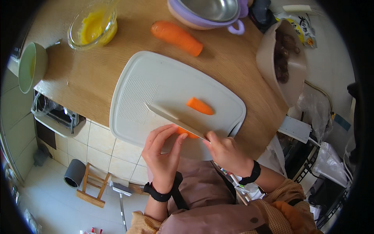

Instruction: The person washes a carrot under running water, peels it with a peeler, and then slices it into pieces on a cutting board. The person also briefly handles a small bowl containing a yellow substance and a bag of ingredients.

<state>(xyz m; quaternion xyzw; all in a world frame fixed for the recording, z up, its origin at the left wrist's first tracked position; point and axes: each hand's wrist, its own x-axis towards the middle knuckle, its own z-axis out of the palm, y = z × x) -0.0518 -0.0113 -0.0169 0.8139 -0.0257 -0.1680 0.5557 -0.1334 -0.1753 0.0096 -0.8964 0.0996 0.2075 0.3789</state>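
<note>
My right hand [226, 149] is closed around the handle of a kitchen knife [172, 118], whose blade slants up and left across a white plastic cutting board [166, 70]. My left hand [163, 155] steadies a piece of carrot [187, 134] between thumb and fingertips, near the board's front edge. The blade lies along the far side of that piece, hiding part of it; whether it has cut in cannot be told. Beyond the knife, a second carrot piece [200, 106] rests on the board. A thick peeled carrot [176, 38] lies on the wooden table behind the board.
At the back left stands a glass bowl [93, 27] with yellow contents; a green bowl [32, 67] sits at the left edge. Purple-rimmed bowls [204, 22] stand at the back. A beige bin [267, 58] with dark contents is at the right. Below are a wooden stool [93, 187] and tiled floor.
</note>
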